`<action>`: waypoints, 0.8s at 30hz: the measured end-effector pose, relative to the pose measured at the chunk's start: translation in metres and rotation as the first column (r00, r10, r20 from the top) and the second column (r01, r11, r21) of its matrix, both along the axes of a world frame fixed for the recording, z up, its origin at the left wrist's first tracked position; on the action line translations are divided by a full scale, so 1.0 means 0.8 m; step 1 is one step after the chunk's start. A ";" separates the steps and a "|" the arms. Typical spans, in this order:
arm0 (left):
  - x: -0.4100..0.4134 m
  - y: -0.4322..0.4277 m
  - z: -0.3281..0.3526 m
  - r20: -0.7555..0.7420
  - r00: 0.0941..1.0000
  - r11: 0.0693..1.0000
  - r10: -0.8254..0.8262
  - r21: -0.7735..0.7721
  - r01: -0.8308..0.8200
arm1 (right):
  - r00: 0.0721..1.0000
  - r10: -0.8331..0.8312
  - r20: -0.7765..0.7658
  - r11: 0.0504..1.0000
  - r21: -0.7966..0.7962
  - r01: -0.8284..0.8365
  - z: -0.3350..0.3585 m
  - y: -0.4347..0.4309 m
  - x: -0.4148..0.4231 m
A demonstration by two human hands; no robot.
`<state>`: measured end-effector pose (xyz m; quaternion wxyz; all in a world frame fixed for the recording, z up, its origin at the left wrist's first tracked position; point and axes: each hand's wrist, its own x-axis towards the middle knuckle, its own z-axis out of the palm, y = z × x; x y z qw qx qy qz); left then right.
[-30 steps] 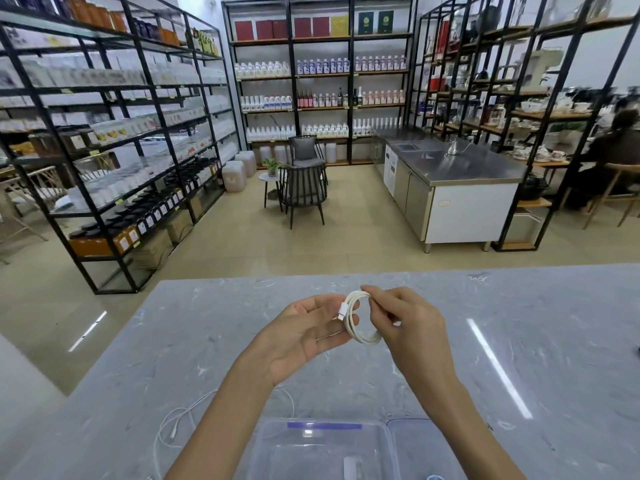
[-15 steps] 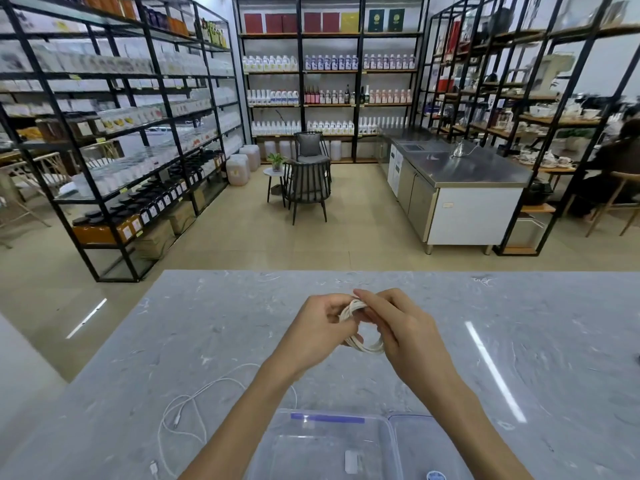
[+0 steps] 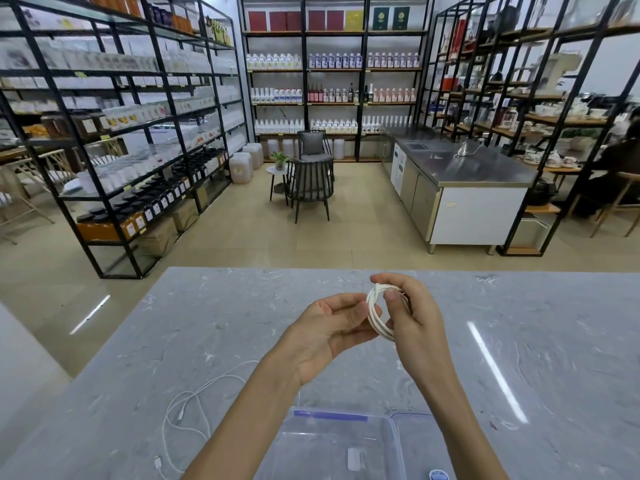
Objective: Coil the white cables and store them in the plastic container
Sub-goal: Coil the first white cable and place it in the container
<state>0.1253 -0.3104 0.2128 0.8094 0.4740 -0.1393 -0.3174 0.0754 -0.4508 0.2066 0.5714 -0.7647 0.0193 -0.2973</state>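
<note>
A small coil of white cable is held above the grey marble table. My right hand pinches the coil's top between thumb and fingers. My left hand is beside it, palm up, fingers loosely curled and touching the coil's left side. A second white cable lies loose on the table at the lower left. The clear plastic container sits at the near edge, under my forearms, with a small white item inside.
The container's clear lid lies to its right. Beyond the table are a tiled floor, black shelving racks with bottles and jars, dark chairs and a steel counter.
My right hand has lifted the coil slightly up and to the right. My left hand has loosened its grip and opened, now only touching the coil's side.
</note>
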 end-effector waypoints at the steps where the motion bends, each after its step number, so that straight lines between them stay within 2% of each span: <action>1: 0.001 0.000 0.000 0.003 1.000 1.000 0.014 -0.001 -0.014 | 1.000 0.020 -0.002 0.999 0.030 -0.019 0.002 -0.002 0.000; 4: 0.001 -0.001 0.000 0.038 0.998 0.999 0.043 0.000 -0.043 | 1.000 0.018 0.012 0.993 0.113 -0.020 0.006 -0.006 0.000; 8: -0.007 -0.007 0.005 0.145 0.981 0.990 0.129 0.031 -0.135 | 0.994 -0.087 0.060 0.976 0.205 0.073 0.005 -0.002 0.000; 13: -0.023 -0.016 0.012 0.280 0.920 0.950 0.273 0.071 -0.304 | 0.947 -0.294 0.130 0.939 0.224 0.261 0.005 0.008 0.000; 16: -0.034 -0.022 0.008 0.301 0.895 0.929 0.328 0.068 -0.363 | 0.911 -0.387 0.142 0.909 0.227 0.351 0.004 0.012 0.003; 24: -0.056 -0.020 -0.005 0.380 0.831 0.886 0.406 0.058 -0.460 | 0.873 -0.469 0.136 0.870 0.240 0.431 0.001 0.022 0.010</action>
